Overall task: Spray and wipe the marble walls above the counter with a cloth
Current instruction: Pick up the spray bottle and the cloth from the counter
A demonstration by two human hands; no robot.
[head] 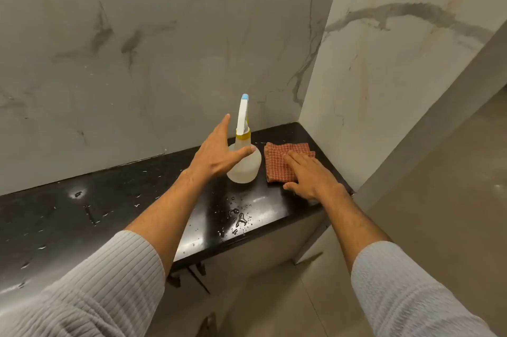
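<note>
My left hand (219,155) was spread open against the spray bottle (245,161) without closing on it, bottle upright near the black counter's (109,199) right back corner, my right hand (311,176) lay flat, fingers extended, on the folded red checked cloth (277,162) just beside it, marble walls (164,48) behind, water drops near the front edge

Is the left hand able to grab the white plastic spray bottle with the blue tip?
Probably yes. The open left hand is right beside the upright white plastic spray bottle, thumb in front of its body. Nothing blocks it; the red checked cloth lies apart.
</note>
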